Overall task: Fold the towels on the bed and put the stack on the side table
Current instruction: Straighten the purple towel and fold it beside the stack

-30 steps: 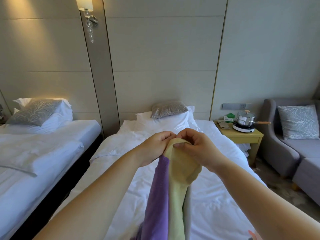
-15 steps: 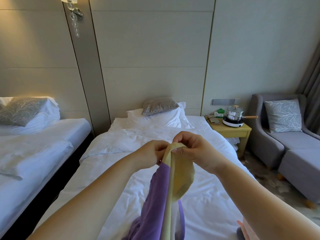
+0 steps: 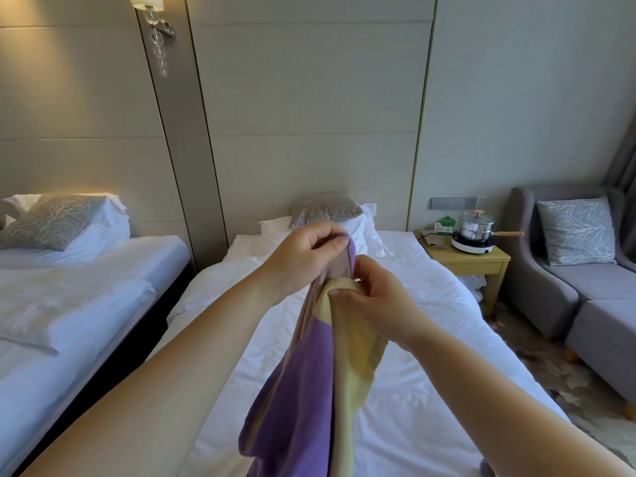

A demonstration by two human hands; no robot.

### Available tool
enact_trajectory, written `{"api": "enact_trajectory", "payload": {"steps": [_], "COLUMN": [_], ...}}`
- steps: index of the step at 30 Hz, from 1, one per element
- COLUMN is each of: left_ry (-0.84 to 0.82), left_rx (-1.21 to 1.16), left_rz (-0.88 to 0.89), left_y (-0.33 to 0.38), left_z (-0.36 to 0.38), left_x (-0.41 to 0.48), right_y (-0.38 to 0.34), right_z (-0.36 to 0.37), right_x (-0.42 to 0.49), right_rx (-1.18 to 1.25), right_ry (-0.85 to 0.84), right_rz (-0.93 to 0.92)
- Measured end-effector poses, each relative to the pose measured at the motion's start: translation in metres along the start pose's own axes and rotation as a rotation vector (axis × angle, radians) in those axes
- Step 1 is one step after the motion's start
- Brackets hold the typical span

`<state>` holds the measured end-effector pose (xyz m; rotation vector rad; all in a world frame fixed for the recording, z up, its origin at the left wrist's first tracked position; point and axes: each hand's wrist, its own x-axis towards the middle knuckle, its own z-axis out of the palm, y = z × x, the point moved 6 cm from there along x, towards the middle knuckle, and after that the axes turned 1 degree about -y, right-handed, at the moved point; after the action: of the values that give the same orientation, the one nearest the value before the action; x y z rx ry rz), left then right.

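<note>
I am holding 2 towels up in front of me, over the middle of the bed (image 3: 423, 342). My left hand (image 3: 306, 256) is pinching the top edge of the purple towel (image 3: 303, 390), thumb and forefinger pressed together on the cloth and the other fingers curled in. My right hand (image 3: 375, 304) is sitting just below it and a little to the right, and it is gripping the top corner of the yellow towel (image 3: 358, 359), with the fingertips bunching the fabric. The 2 hands are working close beside each other.

Both towels are hanging down together, the purple one on the left and the yellow one on the right, touching along their length. Their lower ends are running out of the bottom of the view, so I cannot tell whether they are reaching the sheet. A pale pinkish layer is showing between them near the top; I cannot tell whether it is a separate cloth.

The side table (image 3: 478, 266) is standing at the right of the bed's head, well apart from the towels. It is carrying a steel pot (image 3: 476, 226) on a white hotplate (image 3: 472, 245). A grey sofa (image 3: 564, 304) is sitting further right, and a second bed (image 3: 86, 273) is lying on the left under a wall lamp (image 3: 151, 5).
</note>
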<state>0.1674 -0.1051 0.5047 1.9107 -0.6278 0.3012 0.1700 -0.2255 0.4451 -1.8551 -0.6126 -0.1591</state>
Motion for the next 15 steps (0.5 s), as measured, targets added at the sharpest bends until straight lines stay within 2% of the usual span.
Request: {"api": "enact_trajectory", "payload": {"steps": [3,6,9,10,13,15], "left_ry": [0.16,0.321,0.381,0.413,0.489,0.426], "left_rx": [-0.157,-0.332,-0.308,-0.273,-0.188,-0.075], "left_rz": [0.043,0.064,0.048,0.014,-0.161,-0.308], "left_y": [0.023,0.042,0.04,0.032,-0.003,-0.029], "left_z": [-0.022,-0.059,-0.087,-0.094,-0.104,-0.102], "left_x": [0.012,0.019,0.017,0.015,0.002,-0.009], "right_y": [0.003,0.011,0.018,0.019,0.013,0.0], "right_z": [-0.001,-0.005,-0.005,-0.008,-0.025,-0.032], "right_x": [0.002,0.001,-0.002,0.001,0.013,0.021], "right_rx": [-0.087,-0.053,-0.068,-0.13,-0.244,-0.199], "right_ry": [-0.04,-0.162,-0.296,-0.267,-0.038,0.036], "right_rz": [0.059,0.137,0.163,0.147,0.07,-0.003]}}
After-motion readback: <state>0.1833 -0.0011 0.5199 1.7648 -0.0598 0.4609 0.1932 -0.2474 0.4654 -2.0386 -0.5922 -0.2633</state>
